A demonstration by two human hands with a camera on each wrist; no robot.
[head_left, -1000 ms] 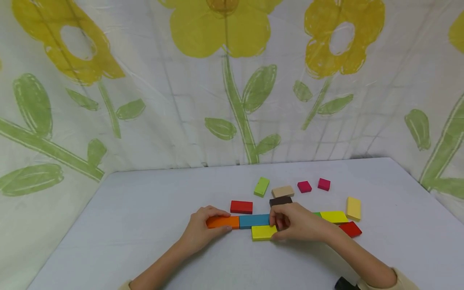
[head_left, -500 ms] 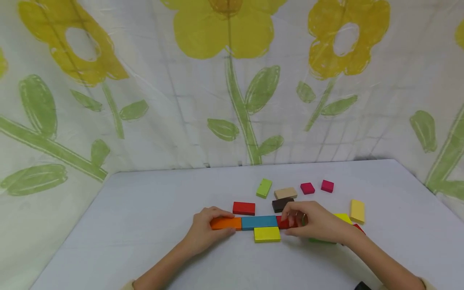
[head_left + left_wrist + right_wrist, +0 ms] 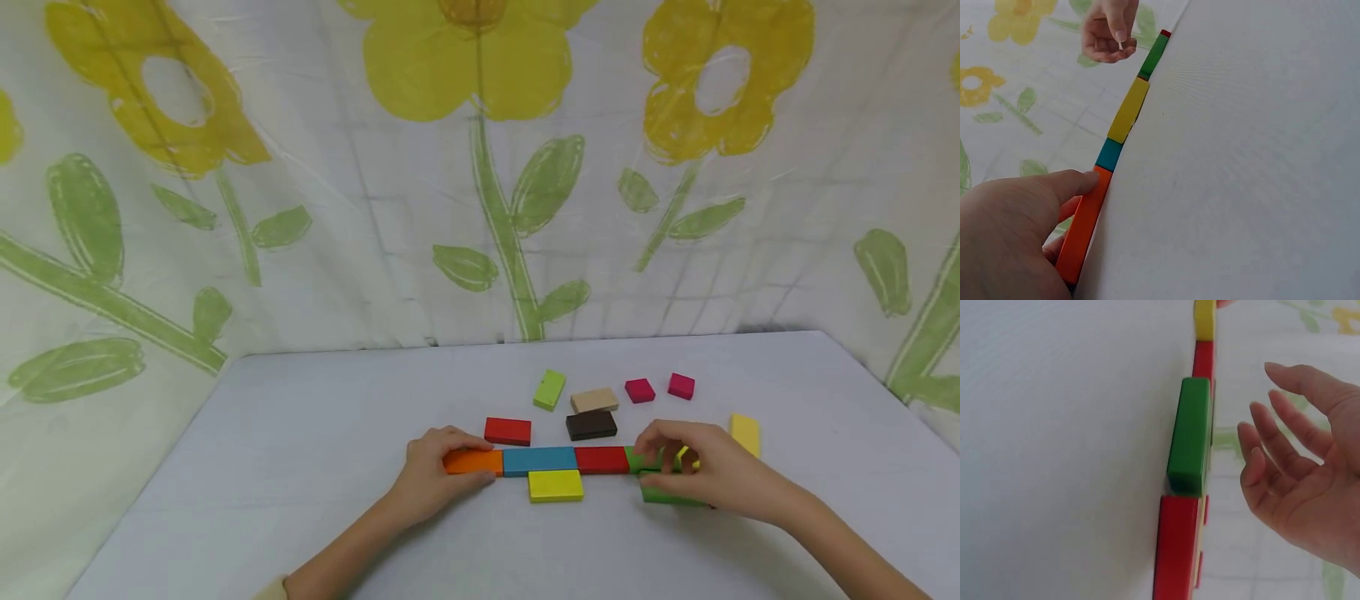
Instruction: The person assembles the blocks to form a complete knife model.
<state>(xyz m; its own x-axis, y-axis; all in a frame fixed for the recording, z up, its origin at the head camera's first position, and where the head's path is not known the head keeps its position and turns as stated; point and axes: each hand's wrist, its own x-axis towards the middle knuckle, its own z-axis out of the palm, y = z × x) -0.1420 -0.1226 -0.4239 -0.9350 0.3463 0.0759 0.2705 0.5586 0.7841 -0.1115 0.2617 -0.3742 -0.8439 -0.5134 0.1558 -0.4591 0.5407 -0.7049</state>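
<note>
My left hand (image 3: 431, 475) grips an orange block (image 3: 474, 462), thumb on the near side and fingers along the far side. Joined to it in a straight row run a blue block (image 3: 538, 460), a red block (image 3: 602, 460) and a light green block (image 3: 636, 457). A yellow block (image 3: 555, 487) lies against the near side of the row, below the blue one. Over the row's right part is my right hand (image 3: 716, 467), its fingers loosely bent and holding nothing. Below it a dark green block (image 3: 1190, 434) lies beside another red block (image 3: 1175, 550).
Behind the row lie a red block (image 3: 507, 431), a dark brown block (image 3: 591, 425), a beige block (image 3: 595, 400), a lime block (image 3: 550, 389) and two small crimson blocks (image 3: 640, 390). A pale yellow block (image 3: 746, 433) is at the right. A flowered curtain (image 3: 375, 208) hangs behind the table.
My right hand has left the near yellow block and moved right along the row, uncovering the red block and part of the green ones. My left hand keeps its hold on the orange block.
</note>
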